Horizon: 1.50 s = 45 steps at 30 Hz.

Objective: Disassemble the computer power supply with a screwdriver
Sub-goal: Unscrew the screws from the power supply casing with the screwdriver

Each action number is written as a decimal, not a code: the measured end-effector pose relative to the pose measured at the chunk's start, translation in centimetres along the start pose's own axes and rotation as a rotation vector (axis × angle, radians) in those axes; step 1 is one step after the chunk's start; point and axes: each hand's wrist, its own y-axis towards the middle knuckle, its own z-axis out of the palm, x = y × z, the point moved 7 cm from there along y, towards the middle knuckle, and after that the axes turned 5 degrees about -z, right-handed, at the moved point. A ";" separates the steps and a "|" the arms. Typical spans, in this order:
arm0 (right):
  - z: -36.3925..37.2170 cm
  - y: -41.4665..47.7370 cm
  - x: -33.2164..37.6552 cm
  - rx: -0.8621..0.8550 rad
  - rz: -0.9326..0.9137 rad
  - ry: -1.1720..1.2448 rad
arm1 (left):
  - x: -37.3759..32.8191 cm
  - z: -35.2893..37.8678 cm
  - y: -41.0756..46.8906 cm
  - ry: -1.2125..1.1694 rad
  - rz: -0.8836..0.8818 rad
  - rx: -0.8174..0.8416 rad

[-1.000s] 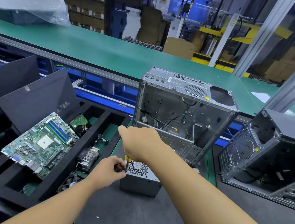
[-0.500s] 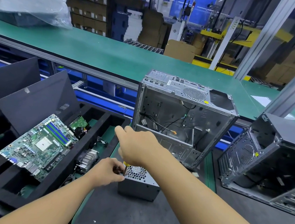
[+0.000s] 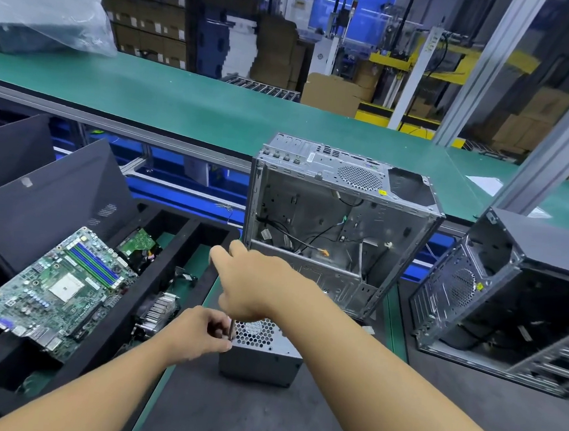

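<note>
Grey power supply (image 3: 260, 354) is found at lower centre of the frame. At its left corner the screwdriver (image 3: 231, 329) is pinched low by the left hand (image 3: 197, 331) and wrapped above by the right hand (image 3: 252, 288), which has been rotated just now; a screw is probably being loosened.

The power supply (image 3: 260, 361) under the right hand (image 3: 252, 288) is matt grey sheet metal with a punched honeycomb grille. The screwdriver (image 3: 230, 328) shaft at the left hand (image 3: 202, 333) is bare metal. Beyond both hands, the computer case (image 3: 311, 210) is dull unpainted metal. Below them is a dark, matt, faintly grainy mat (image 3: 258, 419).
</note>
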 end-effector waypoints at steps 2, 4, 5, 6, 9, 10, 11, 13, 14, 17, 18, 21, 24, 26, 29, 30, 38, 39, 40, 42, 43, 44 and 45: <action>0.1 0.1 -0.2 0.036 0.028 0.029 | 0.2 0.1 0.1 -0.005 0.012 0.003; 0.0 0.1 -0.4 0.014 0.083 0.013 | 0.2 0.2 0.1 -0.016 0.018 0.009; -0.1 0.1 -0.4 -0.021 0.099 -0.013 | 0.3 0.3 0.1 -0.030 0.017 0.014; -0.2 0.1 -0.4 -0.053 0.100 -0.043 | 0.4 0.3 0.1 -0.049 0.013 0.020; -0.1 -0.1 -0.1 -0.065 0.055 -0.116 | 0.6 0.4 0.0 -0.051 0.020 0.018; -0.2 -0.1 0.0 -0.048 0.033 -0.114 | 0.6 0.4 0.0 -0.030 0.026 0.007; -0.2 -0.1 0.1 -0.019 0.014 -0.097 | 0.6 0.3 0.0 -0.008 0.032 -0.008; -0.1 -0.1 0.2 0.045 0.000 -0.033 | 0.6 0.1 0.1 0.024 0.035 -0.042; 0.0 -0.1 0.2 0.058 0.012 -0.014 | 0.6 0.1 0.1 0.033 0.031 -0.056; -0.2 -0.1 -0.1 -0.008 0.075 -0.080 | 0.6 0.2 -0.1 0.035 0.039 -0.049; -0.3 -0.1 0.0 -0.045 0.080 -0.111 | 0.5 0.3 -0.2 0.019 0.039 -0.039; -0.3 -0.1 0.3 -0.063 0.048 -0.126 | 0.5 0.3 -0.5 -0.025 0.025 -0.039; 0.0 -0.3 0.7 0.012 -0.002 -0.063 | 0.1 0.1 -0.7 0.008 0.033 -0.081; 0.2 -0.4 0.8 0.029 0.000 -0.061 | 0.0 0.0 -0.9 0.033 0.034 -0.107; -0.1 -0.5 0.5 -0.045 0.061 -0.110 | -0.5 0.1 -1.2 0.068 0.060 -0.131; -0.2 -0.5 0.5 -0.089 0.055 -0.142 | -0.7 0.1 -1.4 0.059 0.069 -0.134; 0.3 -0.6 0.5 -0.058 0.008 -0.047 | -1.4 -0.3 -2.0 0.128 0.072 -0.173; 0.2 -0.6 0.5 -0.076 0.025 -0.058 | -1.5 -0.4 -2.0 0.137 0.077 -0.178; 0.1 -0.7 0.5 -0.112 0.031 -0.090 | -1.6 -0.4 -2.0 0.139 0.084 -0.178; -0.1 -0.9 0.6 -0.164 0.021 -0.149 | -1.7 -0.4 -1.9 0.140 0.085 -0.181; -0.1 -0.9 0.5 -0.170 0.016 -0.151 | -1.7 -0.4 -1.9 0.147 0.081 -0.184; -0.1 -0.9 0.3 -0.167 0.010 -0.145 | -1.7 -0.5 -1.9 0.155 0.080 -0.182; -0.1 -0.9 0.2 -0.156 0.005 -0.139 | -1.8 -0.5 -1.9 0.163 0.082 -0.176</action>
